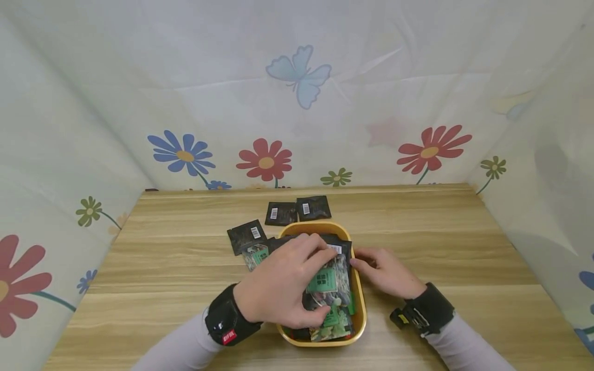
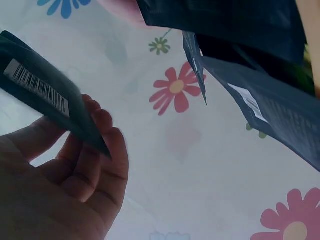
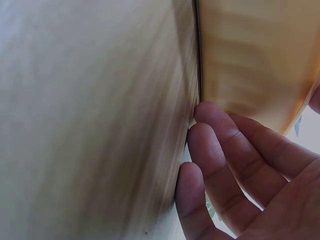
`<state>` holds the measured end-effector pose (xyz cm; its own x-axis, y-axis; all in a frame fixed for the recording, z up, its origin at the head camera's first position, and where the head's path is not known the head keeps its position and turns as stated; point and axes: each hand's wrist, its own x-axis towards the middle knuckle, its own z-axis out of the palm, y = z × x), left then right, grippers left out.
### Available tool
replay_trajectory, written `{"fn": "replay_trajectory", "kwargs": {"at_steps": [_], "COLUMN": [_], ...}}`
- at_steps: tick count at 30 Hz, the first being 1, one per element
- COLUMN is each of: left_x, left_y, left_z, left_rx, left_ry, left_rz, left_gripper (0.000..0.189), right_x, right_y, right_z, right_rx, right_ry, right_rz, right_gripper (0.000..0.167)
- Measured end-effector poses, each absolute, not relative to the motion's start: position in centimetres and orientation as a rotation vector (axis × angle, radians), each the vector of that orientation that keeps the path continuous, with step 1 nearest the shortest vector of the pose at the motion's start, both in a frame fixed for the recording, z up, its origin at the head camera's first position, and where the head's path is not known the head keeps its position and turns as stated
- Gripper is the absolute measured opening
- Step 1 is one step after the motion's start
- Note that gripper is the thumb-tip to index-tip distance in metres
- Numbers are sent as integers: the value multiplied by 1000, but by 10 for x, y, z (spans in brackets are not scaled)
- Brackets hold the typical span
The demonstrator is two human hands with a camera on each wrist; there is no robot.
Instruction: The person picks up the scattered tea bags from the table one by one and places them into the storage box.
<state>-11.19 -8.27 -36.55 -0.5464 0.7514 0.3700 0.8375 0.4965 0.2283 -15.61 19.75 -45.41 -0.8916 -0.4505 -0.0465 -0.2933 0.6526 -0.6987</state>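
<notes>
A yellow plastic basket [image 1: 361,330] holds a pile of small dark sachets, some with green labels and leafy pictures. My left hand [image 1: 283,283] is over the basket. Between its thumb and fingers it grips a sachet [image 1: 327,281] with a green label; the barcode back of that sachet [image 2: 45,92] shows in the left wrist view. My right hand [image 1: 387,270] touches the outside of the basket's right wall, thumb near the rim. In the right wrist view, its extended fingertips [image 3: 207,142] rest where the yellow wall meets the wooden tabletop.
Two black sachets with barcodes [image 1: 280,213] [image 1: 314,208] lie behind the basket on the wooden table [image 1: 176,247]. Another black sachet [image 1: 246,237] and a picture-side-up sachet [image 1: 255,256] lie to its left. White flowered cloth [image 1: 213,93] hangs around the back and sides.
</notes>
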Motion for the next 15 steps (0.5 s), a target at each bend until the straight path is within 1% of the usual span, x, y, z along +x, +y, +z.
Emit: {"fn": "replay_trajectory", "kwargs": {"at_steps": [3, 4, 5, 7, 15], "left_x": [-111, -111, -113, -120, -170], "left_y": [-84, -87, -90, -99, -160], "left_z": [-368, -368, -368, -367, -377], "left_rx": [-1359, -1350, -1332, -1266, -810], "left_ry": [-2565, -2588, -2611, -2664, -2979], "left_rz": [-548, -543, -533, -526, -384], "left_gripper": [126, 135, 139, 140, 120], "right_x": [-156, -156, -156, -155, -155], "right_y": [197, 197, 197, 196, 196], "right_z": [-455, -456, -456, -456, -458], "right_rx": [-625, -630, -630, -627, -628], "right_ry": [2660, 2665, 2671, 2684, 2693], "right_rz": [-1073, -1074, -1074, -1071, -1074], "right_gripper": [38, 37, 37, 35, 33]}}
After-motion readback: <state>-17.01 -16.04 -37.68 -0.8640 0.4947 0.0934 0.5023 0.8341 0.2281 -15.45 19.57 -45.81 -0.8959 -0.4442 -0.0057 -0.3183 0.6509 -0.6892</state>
